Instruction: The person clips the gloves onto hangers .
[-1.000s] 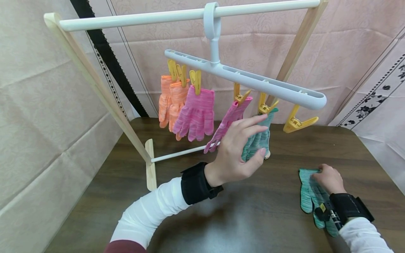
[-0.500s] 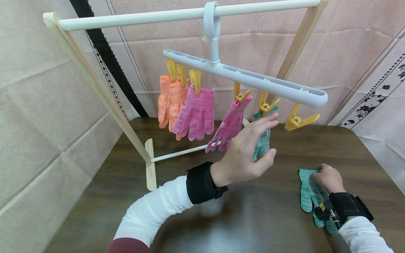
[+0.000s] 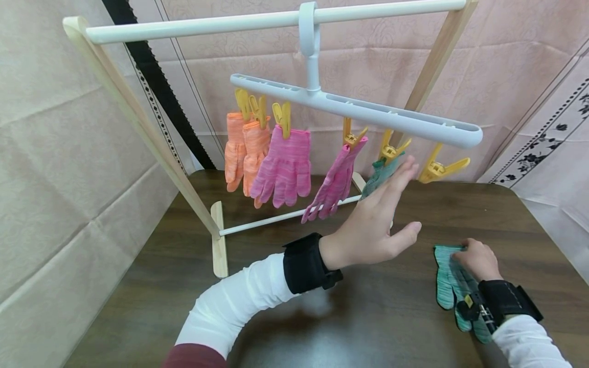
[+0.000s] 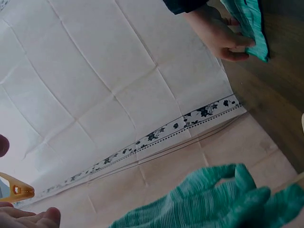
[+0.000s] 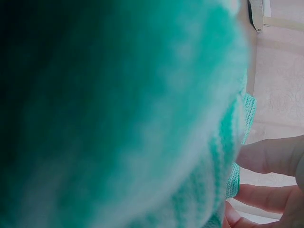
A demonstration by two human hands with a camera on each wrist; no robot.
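In the head view my left hand (image 3: 375, 225), its fingers extended and thumb apart, is in front of a hanging green glove (image 3: 379, 176) and hides most of it. A yellow clothespin (image 3: 392, 152) grips that glove's cuff. The left wrist view shows the hanging glove (image 4: 204, 199) below, with the left fingertips (image 4: 51, 217) near a yellow clothespin (image 4: 18, 190). On the table at the right lies a second green glove (image 3: 447, 278); my right hand (image 3: 480, 259) pinches its cuff edge. Blurred green knit (image 5: 142, 118) fills most of the right wrist view.
A pale blue hanger (image 3: 363, 110) hangs from the white bar (image 3: 221, 24) of a wooden rack. Pink gloves (image 3: 287, 166) and orange gloves (image 3: 255, 158) hang from yellow clothespins. At the hanger's right end a clothespin (image 3: 442, 171) holds nothing. Cloth (image 3: 529, 92) surrounds the wooden table (image 3: 382, 317).
My left hand has moved right and its fingers have straightened. The hanger has swung a little, its right end shifting right and up. The right hand and its glove have stayed put.
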